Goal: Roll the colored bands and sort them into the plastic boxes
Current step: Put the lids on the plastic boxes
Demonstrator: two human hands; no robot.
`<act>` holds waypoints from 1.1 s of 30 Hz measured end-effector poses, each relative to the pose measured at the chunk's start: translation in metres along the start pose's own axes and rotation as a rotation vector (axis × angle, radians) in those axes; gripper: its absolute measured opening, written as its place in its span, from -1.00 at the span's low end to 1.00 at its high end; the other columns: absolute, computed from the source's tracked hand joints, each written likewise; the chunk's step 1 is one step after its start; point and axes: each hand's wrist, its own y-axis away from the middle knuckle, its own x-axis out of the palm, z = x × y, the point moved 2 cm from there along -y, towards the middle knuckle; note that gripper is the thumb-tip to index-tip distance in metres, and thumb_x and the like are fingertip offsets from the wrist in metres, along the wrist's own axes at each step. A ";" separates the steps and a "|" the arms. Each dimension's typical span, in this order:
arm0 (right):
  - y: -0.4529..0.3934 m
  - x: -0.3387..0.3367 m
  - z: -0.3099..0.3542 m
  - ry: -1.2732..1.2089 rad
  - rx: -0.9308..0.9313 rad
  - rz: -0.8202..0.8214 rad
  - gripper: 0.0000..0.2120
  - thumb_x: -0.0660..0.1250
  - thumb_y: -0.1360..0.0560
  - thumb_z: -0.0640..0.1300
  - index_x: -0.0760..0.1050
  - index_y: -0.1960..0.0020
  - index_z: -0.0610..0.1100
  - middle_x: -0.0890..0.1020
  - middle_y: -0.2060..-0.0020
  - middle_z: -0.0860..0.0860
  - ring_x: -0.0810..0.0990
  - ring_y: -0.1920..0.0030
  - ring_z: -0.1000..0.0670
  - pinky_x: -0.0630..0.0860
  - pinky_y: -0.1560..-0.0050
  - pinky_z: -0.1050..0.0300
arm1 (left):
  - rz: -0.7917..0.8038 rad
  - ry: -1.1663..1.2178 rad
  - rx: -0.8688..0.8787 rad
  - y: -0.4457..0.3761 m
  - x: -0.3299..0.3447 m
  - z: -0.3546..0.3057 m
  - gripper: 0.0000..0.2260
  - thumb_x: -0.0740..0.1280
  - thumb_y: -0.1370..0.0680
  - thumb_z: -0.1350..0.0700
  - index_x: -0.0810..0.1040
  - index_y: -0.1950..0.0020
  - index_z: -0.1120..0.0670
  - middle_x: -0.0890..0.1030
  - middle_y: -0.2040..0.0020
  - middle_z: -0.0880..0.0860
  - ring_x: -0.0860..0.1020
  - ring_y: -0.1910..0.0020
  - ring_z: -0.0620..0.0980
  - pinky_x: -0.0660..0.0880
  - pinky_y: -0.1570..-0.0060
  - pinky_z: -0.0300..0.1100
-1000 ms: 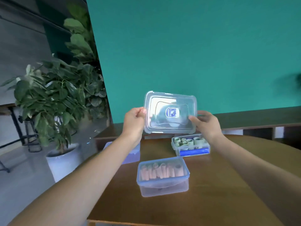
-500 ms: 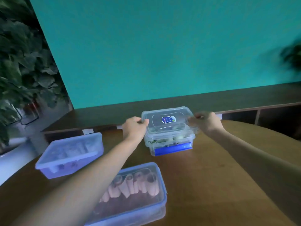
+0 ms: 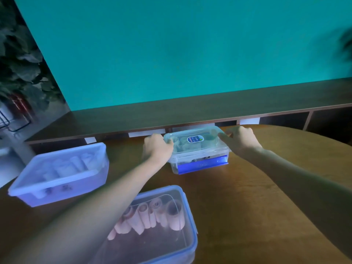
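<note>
A clear plastic box (image 3: 200, 159) with a blue front latch stands at the far middle of the wooden table (image 3: 247, 197), holding rolled green bands. Its clear lid (image 3: 192, 140) with a blue label lies on top. My left hand (image 3: 157, 148) grips the lid's left edge, fingers curled over the rim. My right hand (image 3: 241, 140) presses on the lid's right edge with fingers bent over it. A lidded box of rolled pink bands (image 3: 152, 221) sits near me. An open box of rolled white bands (image 3: 61, 174) stands at the left.
A dark wooden shelf unit (image 3: 190, 111) runs along the teal wall behind the table. A leafy plant (image 3: 19, 60) stands at the far left. The table's curved edge runs along the right.
The lid, held up in the air a second ago, has come down onto the box of green bands. Both hands followed it down and stay on its edges.
</note>
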 end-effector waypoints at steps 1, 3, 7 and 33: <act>0.001 0.001 -0.001 -0.001 0.002 0.004 -0.56 0.25 -0.57 0.21 0.60 0.22 -0.12 0.58 0.41 -0.05 0.50 0.34 -0.14 0.33 0.42 0.17 | 0.007 -0.014 0.009 -0.001 0.001 0.001 -0.68 0.31 -0.56 -0.08 0.51 0.29 0.09 0.61 0.17 0.12 0.58 0.18 0.09 0.25 0.48 -0.20; 0.002 0.001 -0.002 0.000 0.006 0.022 -0.60 0.23 -0.59 0.19 0.63 0.13 -0.11 0.62 0.34 -0.05 0.54 0.29 -0.14 0.38 0.36 0.15 | 0.032 -0.048 0.023 -0.004 0.003 0.002 -0.68 0.28 -0.58 -0.11 0.51 0.23 0.09 0.61 0.10 0.13 0.57 0.16 0.10 0.26 0.46 -0.19; 0.003 0.004 -0.004 -0.060 0.044 0.042 -0.58 0.24 -0.60 0.21 0.62 -0.23 -0.05 0.68 0.13 -0.07 0.59 0.22 -0.03 0.46 0.23 0.11 | 0.120 -0.133 0.044 -0.003 0.006 0.000 -0.64 0.15 -0.64 -0.16 0.49 -0.22 0.07 0.56 -0.13 0.12 0.56 -0.09 0.16 0.47 0.16 -0.07; 0.039 0.032 -0.013 -0.685 0.479 0.111 -0.29 0.56 -0.24 0.36 0.61 0.05 -0.29 0.70 0.23 -0.17 0.70 0.29 -0.05 0.70 0.19 0.04 | 0.511 0.215 0.134 -0.029 -0.011 0.026 -0.36 0.54 -0.18 -0.39 0.52 -0.13 -0.11 0.61 -0.15 -0.07 0.61 -0.10 -0.08 0.59 -0.15 0.02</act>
